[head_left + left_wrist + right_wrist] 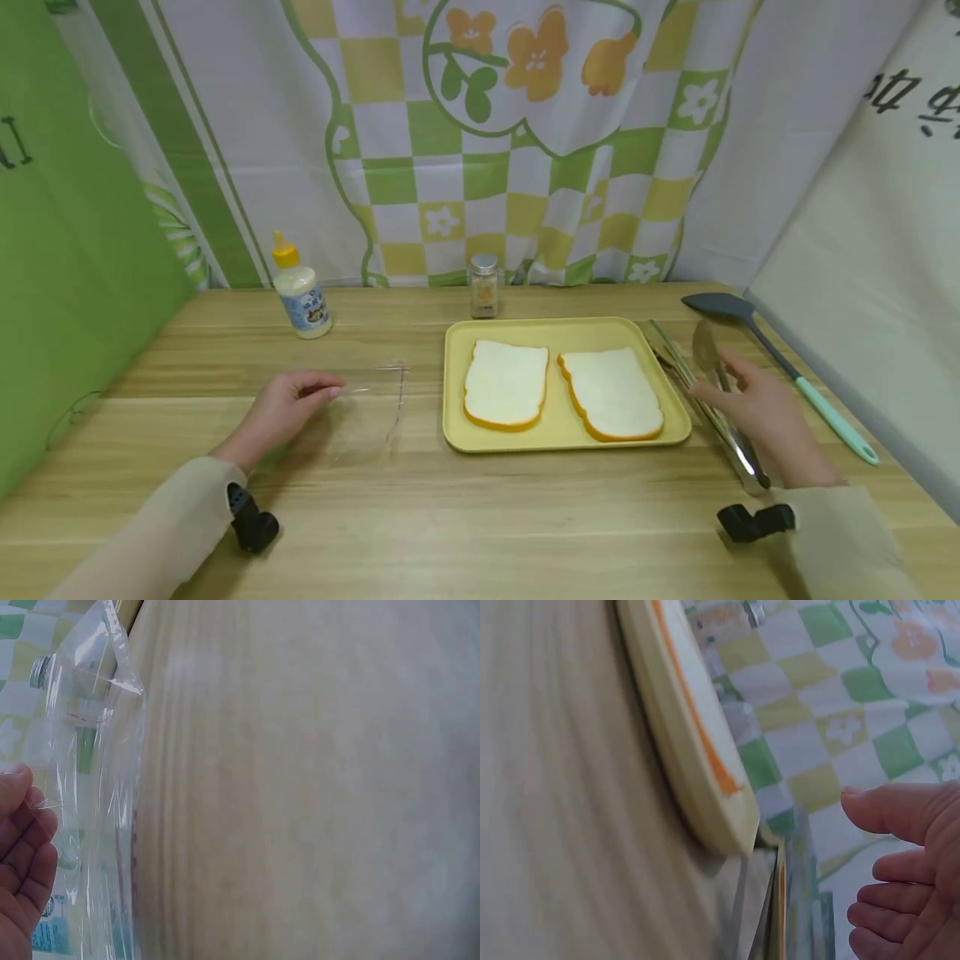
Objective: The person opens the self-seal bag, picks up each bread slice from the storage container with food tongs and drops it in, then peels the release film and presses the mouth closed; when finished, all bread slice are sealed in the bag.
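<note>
a clear plastic bag (109, 780) is on the left side of the desk (480, 525), its edge pinched by the left hand (288, 408). the right hand (765, 408) spreads its thumb away from relaxed fingers, near the metal tongs (742, 462). between the hands, two bread slices (506, 385) lie apart on a yellow tray (555, 332); a jar (483, 287) stands behind it, a bottle (302, 298) behind the bag.

Left grip (283, 415): thumb pinched to index finger, others curled; right grip (768, 417): thumb spread from fingers; forearms (161, 527) sleeved, reaching forward
</note>
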The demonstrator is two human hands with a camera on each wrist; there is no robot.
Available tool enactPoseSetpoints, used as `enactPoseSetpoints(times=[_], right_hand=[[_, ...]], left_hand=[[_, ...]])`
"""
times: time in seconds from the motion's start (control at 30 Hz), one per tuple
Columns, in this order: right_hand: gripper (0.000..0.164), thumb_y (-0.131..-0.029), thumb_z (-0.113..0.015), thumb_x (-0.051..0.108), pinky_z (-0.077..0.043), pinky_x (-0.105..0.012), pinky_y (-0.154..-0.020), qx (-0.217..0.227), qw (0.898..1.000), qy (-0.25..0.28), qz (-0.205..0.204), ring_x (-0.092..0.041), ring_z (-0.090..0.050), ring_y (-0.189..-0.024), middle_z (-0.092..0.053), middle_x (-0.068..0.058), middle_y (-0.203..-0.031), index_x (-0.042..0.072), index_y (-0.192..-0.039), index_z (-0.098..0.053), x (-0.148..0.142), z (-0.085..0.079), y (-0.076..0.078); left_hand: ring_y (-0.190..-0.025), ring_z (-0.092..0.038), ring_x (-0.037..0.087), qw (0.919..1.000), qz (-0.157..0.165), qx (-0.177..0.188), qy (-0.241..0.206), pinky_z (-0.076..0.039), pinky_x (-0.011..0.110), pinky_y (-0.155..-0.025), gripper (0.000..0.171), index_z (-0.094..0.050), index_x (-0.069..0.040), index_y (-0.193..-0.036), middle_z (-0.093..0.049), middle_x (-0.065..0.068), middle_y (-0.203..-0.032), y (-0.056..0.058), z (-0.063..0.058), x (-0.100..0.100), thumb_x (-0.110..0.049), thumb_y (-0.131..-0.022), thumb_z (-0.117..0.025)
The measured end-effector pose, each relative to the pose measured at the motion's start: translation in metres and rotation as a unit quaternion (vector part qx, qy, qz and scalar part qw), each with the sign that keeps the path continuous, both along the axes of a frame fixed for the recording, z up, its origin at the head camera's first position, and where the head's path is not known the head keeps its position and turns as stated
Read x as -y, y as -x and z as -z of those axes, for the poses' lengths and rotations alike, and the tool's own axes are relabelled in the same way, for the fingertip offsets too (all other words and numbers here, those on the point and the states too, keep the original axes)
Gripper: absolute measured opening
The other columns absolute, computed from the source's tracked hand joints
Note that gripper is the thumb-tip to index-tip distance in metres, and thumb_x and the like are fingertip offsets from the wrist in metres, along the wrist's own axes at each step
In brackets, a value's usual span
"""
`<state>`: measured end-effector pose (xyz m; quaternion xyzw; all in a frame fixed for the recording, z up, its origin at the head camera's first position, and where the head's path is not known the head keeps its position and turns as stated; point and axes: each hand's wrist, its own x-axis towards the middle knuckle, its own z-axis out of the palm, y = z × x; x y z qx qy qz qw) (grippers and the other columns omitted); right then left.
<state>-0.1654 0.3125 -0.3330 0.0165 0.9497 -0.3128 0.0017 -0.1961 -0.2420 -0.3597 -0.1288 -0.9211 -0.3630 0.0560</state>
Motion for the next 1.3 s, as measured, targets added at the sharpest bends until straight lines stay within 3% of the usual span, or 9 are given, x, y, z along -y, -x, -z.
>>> enactPoseSetpoints(times=[0.23, 0.47, 0.77, 0.87, 0.93, 1.0, 1.1, 1.3], right_hand=[[0.085, -0.09, -0.054, 0.047, -0.037, -0.063, -0.088, -0.001, 1.0, -0.02, 0.016, -0.058, -0.036, -0.115, -0.03, -0.042, -0.133, -0.008, -0.143, -0.016, -0.015, 0.013, -0.01], [0.088, -0.089, -0.058, 0.044, -0.032, -0.061, -0.095, 0.022, 0.999, 0.027, 0.012, -0.055, -0.031, -0.122, -0.024, -0.04, -0.138, -0.007, -0.144, -0.011, -0.01, 0.019, -0.006], [0.084, -0.088, -0.06, 0.04, -0.038, -0.058, -0.092, -0.006, 0.998, 0.054, 0.038, -0.052, -0.038, -0.12, -0.03, -0.037, -0.137, -0.007, -0.144, -0.017, -0.012, 0.024, -0.008], [0.08, -0.087, -0.063, 0.038, -0.046, -0.05, -0.087, -0.026, 0.997, 0.055, 0.057, -0.049, -0.043, -0.117, -0.038, -0.035, -0.134, -0.007, -0.141, -0.025, -0.012, 0.026, -0.008], [0.077, -0.086, -0.064, 0.037, -0.052, -0.036, -0.078, -0.04, 0.996, 0.049, 0.07, -0.048, -0.047, -0.115, -0.042, -0.034, -0.131, -0.008, -0.139, -0.03, -0.013, 0.026, -0.008], [0.076, -0.085, -0.064, 0.037, -0.049, -0.022, -0.069, -0.05, 0.995, 0.046, 0.079, -0.048, -0.048, -0.113, -0.044, -0.033, -0.13, -0.008, -0.138, -0.034, -0.013, 0.025, -0.008], [0.074, -0.085, -0.065, 0.038, -0.039, -0.01, -0.062, -0.062, 0.994, 0.039, 0.078, -0.047, -0.05, -0.112, -0.046, -0.032, -0.13, -0.007, -0.137, -0.036, -0.013, 0.023, -0.008], [0.072, -0.084, -0.066, 0.039, -0.039, -0.007, -0.061, -0.081, 0.994, 0.042, 0.061, -0.047, -0.05, -0.111, -0.048, -0.03, -0.129, -0.002, -0.137, -0.04, -0.005, 0.015, -0.006]], left_hand=[[-0.092, -0.062, 0.023, 0.9999, 0.004, -0.007, 0.008, -0.05, 0.026, -0.073, 0.021, -0.069, -0.002, -0.104, -0.068, 0.014, -0.104, 0.001, 0.001, 0.001, -0.015, -0.091, -0.059], [-0.089, -0.061, 0.022, 0.9998, -0.003, -0.011, 0.013, -0.049, 0.024, -0.07, 0.02, -0.069, -0.002, -0.103, -0.067, 0.015, -0.103, -0.003, -0.001, 0.003, -0.015, -0.091, -0.059], [-0.087, -0.061, 0.02, 0.9999, -0.004, -0.006, 0.011, -0.049, 0.021, -0.068, 0.017, -0.069, 0.0, -0.102, -0.067, 0.016, -0.102, -0.003, -0.002, -0.002, -0.009, -0.09, -0.06], [-0.088, -0.061, 0.022, 0.9999, -0.003, -0.006, 0.012, -0.049, 0.022, -0.068, 0.018, -0.069, 0.0, -0.102, -0.067, 0.016, -0.102, -0.001, -0.002, -0.003, -0.009, -0.09, -0.06], [-0.089, -0.061, 0.023, 0.9999, -0.002, -0.006, 0.012, -0.049, 0.022, -0.069, 0.018, -0.069, 0.0, -0.101, -0.067, 0.015, -0.101, -0.001, -0.001, -0.003, -0.011, -0.09, -0.06], [-0.089, -0.061, 0.023, 0.9999, -0.001, -0.006, 0.013, -0.049, 0.023, -0.068, 0.018, -0.069, 0.0, -0.101, -0.067, 0.015, -0.101, 0.0, -0.001, -0.003, -0.011, -0.09, -0.06], [-0.088, -0.061, 0.022, 0.9999, -0.002, -0.003, 0.013, -0.049, 0.023, -0.067, 0.018, -0.069, -0.001, -0.102, -0.067, 0.014, -0.101, 0.001, 0.0, -0.002, -0.012, -0.09, -0.06], [-0.087, -0.061, 0.02, 0.9999, -0.004, 0.002, 0.015, -0.048, 0.023, -0.066, 0.019, -0.069, -0.002, -0.102, -0.067, 0.014, -0.101, 0.001, 0.001, -0.001, -0.013, -0.091, -0.059]])
